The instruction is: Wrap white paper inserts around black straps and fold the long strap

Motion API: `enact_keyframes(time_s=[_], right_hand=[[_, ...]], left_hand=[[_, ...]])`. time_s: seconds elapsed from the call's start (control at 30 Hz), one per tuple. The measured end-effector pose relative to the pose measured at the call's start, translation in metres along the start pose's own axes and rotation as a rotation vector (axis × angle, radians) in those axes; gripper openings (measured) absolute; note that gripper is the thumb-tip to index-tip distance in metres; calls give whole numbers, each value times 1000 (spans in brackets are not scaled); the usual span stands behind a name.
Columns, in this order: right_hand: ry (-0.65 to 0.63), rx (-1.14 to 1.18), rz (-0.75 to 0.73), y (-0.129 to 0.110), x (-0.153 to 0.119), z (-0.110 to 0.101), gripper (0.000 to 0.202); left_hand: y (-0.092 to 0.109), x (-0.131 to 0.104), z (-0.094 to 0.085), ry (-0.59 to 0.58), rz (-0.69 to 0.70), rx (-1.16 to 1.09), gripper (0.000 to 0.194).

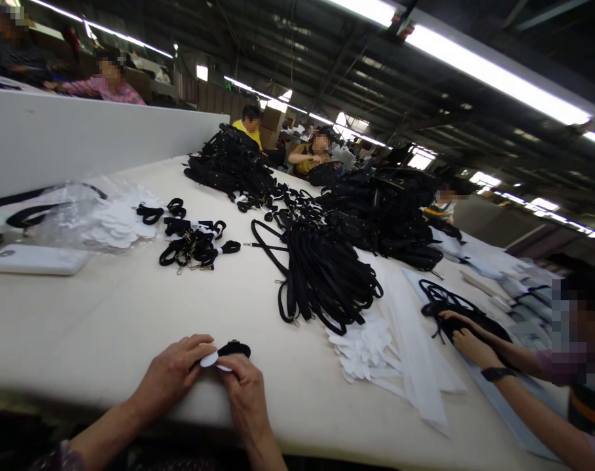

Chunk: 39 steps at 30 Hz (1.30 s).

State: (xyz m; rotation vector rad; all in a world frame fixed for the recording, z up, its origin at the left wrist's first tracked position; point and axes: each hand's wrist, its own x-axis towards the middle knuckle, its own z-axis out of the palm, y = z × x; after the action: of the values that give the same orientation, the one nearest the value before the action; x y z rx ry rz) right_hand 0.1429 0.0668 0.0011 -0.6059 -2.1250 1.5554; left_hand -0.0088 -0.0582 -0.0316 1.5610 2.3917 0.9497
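Note:
Near the table's front edge, my left hand [172, 369] pinches one end of a white paper piece [209, 359]. Beside it, my right hand [245, 386] has its fingers closed on the other part of the paper, at a small coiled black strap [235, 348]. The paper lies against this strap, and the fingers hide part of both. Beyond my hands lies a bunch of small coiled black straps [192, 245] with metal clips and white wraps. A large bundle of long black straps [321, 281] is right of that, with loose white paper pieces [366, 350] just in front.
A white phone-like object [36, 260] and a plastic bag of white pieces [113, 219] lie on the left of the table [105, 314]. Black bags [385, 209] are heaped farther back. At right, a person's hands [467, 333] touch a black bag. Other people sit behind.

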Motion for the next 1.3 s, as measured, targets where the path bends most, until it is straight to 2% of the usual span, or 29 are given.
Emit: enact_keyframes(time_s=[0.13, 0.2, 0.27, 0.33, 0.4, 0.53, 0.73, 0.97, 1.17, 1.3], right_hand=[[23, -202, -89, -2, 1, 3, 42], [18, -200, -118, -3, 3, 6, 44], [12, -82, -34, -6, 8, 10, 33], [9, 88, 130, -8, 14, 13, 22], [10, 235, 252, -9, 19, 16, 21], [31, 336, 299, -9, 27, 17, 28], [-8, 259, 362, -9, 31, 12, 28], [-35, 192, 278, -11, 24, 10, 25], [-79, 102, 412, -9, 37, 12, 16], [-117, 80, 421, -12, 47, 15, 12]], left_hand=[[-5, 2, 4, -39, -27, -64, 31], [-7, 3, 4, -51, -49, -81, 35], [-8, 3, 4, -56, -87, -91, 37], [-7, 4, 4, -61, -134, -99, 36], [-7, 4, 5, -67, -173, -94, 37], [-5, 5, 6, -66, -205, -62, 45], [-3, 6, 5, -68, -238, -53, 51], [-4, 10, 2, -129, -303, -41, 51], [-9, 7, 7, -92, -264, -33, 51], [-11, 4, 7, -89, -218, -40, 50]])
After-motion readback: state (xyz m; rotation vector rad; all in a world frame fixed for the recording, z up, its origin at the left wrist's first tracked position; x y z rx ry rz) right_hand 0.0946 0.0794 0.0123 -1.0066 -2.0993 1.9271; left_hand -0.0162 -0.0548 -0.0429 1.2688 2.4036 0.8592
